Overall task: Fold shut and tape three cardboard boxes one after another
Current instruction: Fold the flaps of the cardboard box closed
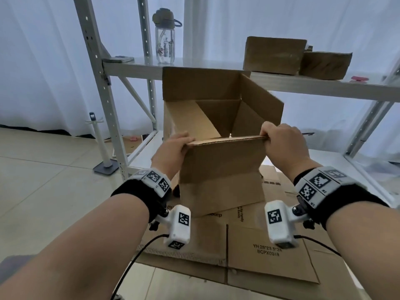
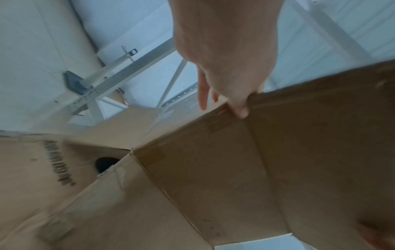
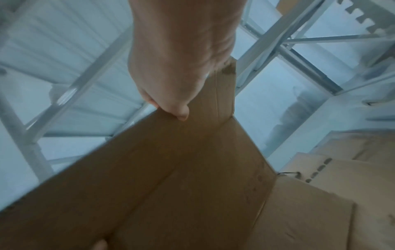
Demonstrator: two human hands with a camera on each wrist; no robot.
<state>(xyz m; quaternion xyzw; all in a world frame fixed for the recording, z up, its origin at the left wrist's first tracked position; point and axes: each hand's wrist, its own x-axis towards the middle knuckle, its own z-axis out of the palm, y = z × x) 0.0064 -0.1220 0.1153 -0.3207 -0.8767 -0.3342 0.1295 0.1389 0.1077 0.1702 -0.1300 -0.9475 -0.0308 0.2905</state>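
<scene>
looked like storeroom/packing area: white metal racking [image 1: 104,87], cardboard boxes [image 1: 275,55] on shelf, flattened cartons [image 1: 270,252] on tiled floor [image 1: 43,180], white curtains [image 1: 43,50] behind.

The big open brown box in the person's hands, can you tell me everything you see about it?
The big open brown cardboard box is plain corrugated card, standing upright on flattened printed cardboard sheets on the floor, in front of a white metal shelf rack. Its top is open: the far flap stands up, a side flap leans inward, and no tape shows. The left hand and right hand each pinch a corner of the near flap's top edge. Inside looks empty.
</scene>
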